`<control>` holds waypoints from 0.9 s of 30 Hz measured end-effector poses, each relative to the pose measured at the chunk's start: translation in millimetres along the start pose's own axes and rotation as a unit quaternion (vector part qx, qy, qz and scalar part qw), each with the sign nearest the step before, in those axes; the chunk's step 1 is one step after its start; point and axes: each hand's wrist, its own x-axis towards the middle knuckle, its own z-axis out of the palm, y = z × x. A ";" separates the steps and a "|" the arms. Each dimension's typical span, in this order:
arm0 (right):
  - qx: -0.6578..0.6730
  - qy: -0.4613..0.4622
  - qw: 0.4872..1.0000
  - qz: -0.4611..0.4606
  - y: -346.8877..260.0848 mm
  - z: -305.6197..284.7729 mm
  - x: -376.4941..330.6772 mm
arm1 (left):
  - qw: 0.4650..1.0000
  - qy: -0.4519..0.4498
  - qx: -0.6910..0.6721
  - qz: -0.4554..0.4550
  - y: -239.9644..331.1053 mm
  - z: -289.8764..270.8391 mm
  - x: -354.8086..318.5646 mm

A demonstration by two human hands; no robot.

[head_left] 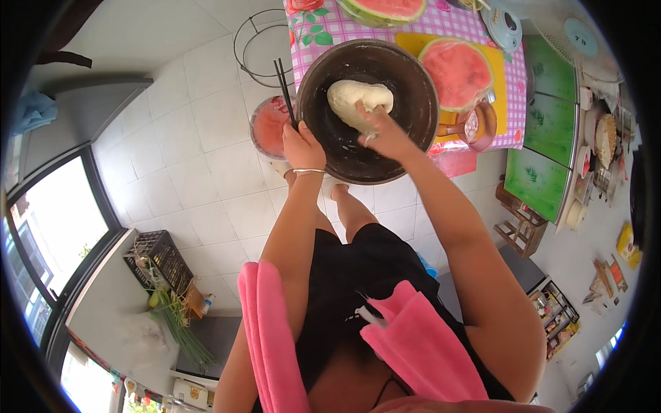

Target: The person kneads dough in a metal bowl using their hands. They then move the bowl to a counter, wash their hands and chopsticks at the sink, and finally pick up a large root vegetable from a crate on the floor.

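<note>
A large dark brown basin stands at the table's near edge, with flour traces on its inner wall. In it lies a smooth, pale lump of dough, folded over at its right end. My right hand reaches in from the right, fingers apart and pressing on the dough's near right side; the hand is slightly blurred. At the basin's left rim, my left hand is closed around a pair of dark chopsticks, which point up and away. That hand also rests against the rim, its fingertips partly hidden.
Right of the basin, a cut watermelon half lies on a yellow board beside a copper-coloured pot. Another watermelon piece is behind. Lower left of the basin sits a bowl of red contents. A wire ring stand is farther left.
</note>
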 end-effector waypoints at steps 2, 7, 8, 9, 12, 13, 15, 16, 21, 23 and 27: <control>0.026 0.036 0.997 0.063 -0.6 -27.5 -11.2 | 1.000 0.012 -0.007 0.004 0.2 1.0 1.7; -0.175 0.238 0.955 -0.012 -6.1 -11.6 -9.5 | 1.000 0.016 -0.010 0.009 -1.7 -0.4 -0.1; -0.194 0.232 0.953 -0.009 -3.3 5.8 -0.9 | 1.000 -0.001 -0.013 -0.001 0.5 1.3 -0.3; -0.209 0.226 0.952 -0.009 6.6 23.3 6.6 | 1.000 -0.015 -0.011 -0.012 2.0 1.0 -0.1; -0.167 0.213 0.963 0.021 37.2 39.7 10.3 | 0.998 -0.043 -0.014 -0.045 13.3 -4.7 1.1; -0.158 0.217 0.963 0.018 41.9 38.4 9.8 | 0.997 -0.048 -0.020 -0.056 18.0 -5.4 1.6; -0.166 0.136 0.973 0.081 36.9 25.5 10.4 | 1.000 0.008 -0.014 0.008 22.5 -8.0 0.0; -0.212 0.086 0.967 0.116 20.5 10.2 11.4 | 0.998 0.041 -0.009 0.040 22.5 -9.3 0.3; -0.174 0.147 0.974 -0.018 -6.3 31.5 8.4 | 1.000 0.001 0.004 0.003 19.6 -5.3 1.8; -0.239 0.099 0.966 -0.013 -3.8 28.8 18.6 | 1.000 0.009 0.015 0.017 13.3 1.1 2.5; -0.192 0.048 0.980 -0.023 -11.4 6.7 29.1 | 0.990 0.078 0.061 0.096 -27.3 16.6 5.5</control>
